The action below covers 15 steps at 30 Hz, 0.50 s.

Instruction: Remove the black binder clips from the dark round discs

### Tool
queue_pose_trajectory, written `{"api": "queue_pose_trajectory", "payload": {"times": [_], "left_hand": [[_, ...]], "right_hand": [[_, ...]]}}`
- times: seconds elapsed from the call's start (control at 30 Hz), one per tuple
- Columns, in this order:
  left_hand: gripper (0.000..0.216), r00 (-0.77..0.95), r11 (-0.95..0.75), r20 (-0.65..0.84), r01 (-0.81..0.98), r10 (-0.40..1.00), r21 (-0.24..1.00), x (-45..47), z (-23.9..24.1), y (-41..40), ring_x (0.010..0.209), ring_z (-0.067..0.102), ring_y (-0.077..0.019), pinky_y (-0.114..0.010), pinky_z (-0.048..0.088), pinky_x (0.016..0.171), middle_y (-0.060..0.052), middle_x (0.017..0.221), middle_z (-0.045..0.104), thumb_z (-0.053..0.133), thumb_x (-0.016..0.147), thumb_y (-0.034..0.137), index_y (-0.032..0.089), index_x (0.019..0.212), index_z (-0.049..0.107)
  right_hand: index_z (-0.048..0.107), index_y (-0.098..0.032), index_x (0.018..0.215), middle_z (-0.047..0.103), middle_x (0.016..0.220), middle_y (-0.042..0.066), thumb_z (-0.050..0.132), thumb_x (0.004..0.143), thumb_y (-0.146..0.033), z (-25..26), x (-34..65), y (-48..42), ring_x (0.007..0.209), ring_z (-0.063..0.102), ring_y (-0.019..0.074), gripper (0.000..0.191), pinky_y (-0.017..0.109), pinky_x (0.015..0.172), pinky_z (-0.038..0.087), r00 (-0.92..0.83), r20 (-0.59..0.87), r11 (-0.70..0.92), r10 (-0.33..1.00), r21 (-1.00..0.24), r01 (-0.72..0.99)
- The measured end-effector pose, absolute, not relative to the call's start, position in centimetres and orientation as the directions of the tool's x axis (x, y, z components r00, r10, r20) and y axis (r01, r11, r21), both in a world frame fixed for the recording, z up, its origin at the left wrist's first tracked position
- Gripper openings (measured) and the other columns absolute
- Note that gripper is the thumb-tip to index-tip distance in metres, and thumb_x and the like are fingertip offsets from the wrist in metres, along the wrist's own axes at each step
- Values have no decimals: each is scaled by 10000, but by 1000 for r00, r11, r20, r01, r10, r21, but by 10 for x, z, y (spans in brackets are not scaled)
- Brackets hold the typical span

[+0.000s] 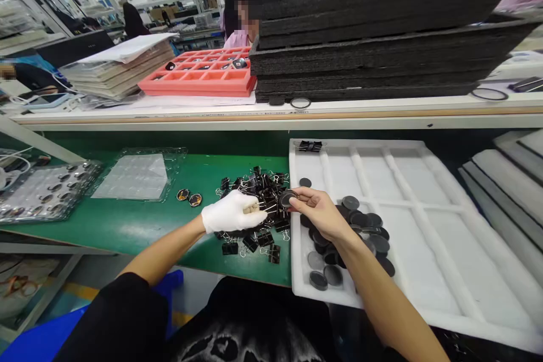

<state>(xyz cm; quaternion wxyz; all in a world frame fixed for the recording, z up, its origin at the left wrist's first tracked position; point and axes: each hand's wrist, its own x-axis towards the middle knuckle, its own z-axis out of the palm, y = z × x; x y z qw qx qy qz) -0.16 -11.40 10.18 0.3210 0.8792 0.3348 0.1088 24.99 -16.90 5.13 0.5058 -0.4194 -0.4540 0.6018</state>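
My left hand (233,212), in a white glove, is closed on the wire handles of a black binder clip (271,208). Bare, my right hand (318,209) pinches a round black disc (287,199) close to the clip; whether the clip's jaws touch the disc I cannot tell. Beneath both hands lies a heap of black binder clips (258,181) on the green table. More dark round discs (379,243) are piled in the left part of a white foam tray (445,237), partly hidden by my right forearm.
Two small round parts (195,199) and clear plastic trays (131,175) lie to the left. A white shelf edge (169,120) runs across above the table, carrying a red compartment tray (199,85) and stacked black foam trays (360,62). A person (241,17) sits beyond.
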Motion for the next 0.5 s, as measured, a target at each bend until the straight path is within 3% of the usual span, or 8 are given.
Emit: {"api": "queue_pose_trajectory", "payload": {"times": [0.2, 0.33, 0.43, 0.5], "left_hand": [[406, 805, -584, -80, 491, 587, 646, 1, 108, -115, 493, 378, -65, -221, 309, 525, 69, 520, 420, 558, 933, 433, 189, 627, 446], [399, 785, -565, -81, 510, 614, 648, 1, 108, -118, 505, 407, -74, -224, 330, 542, 65, 523, 440, 590, 921, 435, 185, 627, 491], [299, 764, -541, -47, 496, 643, 679, -10, 109, -109, 544, 486, -98, -230, 388, 587, 47, 592, 554, 515, 966, 411, 187, 843, 670], [402, 677, -528, 41, 534, 735, 660, -25, 107, -92, 574, 528, -120, -249, 418, 623, 18, 648, 610, 375, 1026, 410, 194, 978, 711]], "right_hand": [[793, -220, 1034, 780, 947, 64, 844, 809, -508, 50, 250, -171, 886, 735, 222, 369, 409, 907, 606, -246, -94, -119, 965, -989, -87], [788, -234, 1038, 774, 904, 50, 852, 800, -516, 46, 248, -172, 888, 739, 221, 374, 395, 896, 610, -234, -97, -128, 967, -985, -120], [789, -241, 1007, 759, 892, 38, 876, 789, -485, 47, 249, -172, 852, 723, 194, 338, 338, 838, 611, -202, -87, -126, 975, -974, -190], [791, -245, 955, 741, 882, 25, 901, 767, -455, 51, 252, -172, 807, 692, 161, 303, 278, 769, 601, -152, -89, -131, 984, -946, -297]]}}
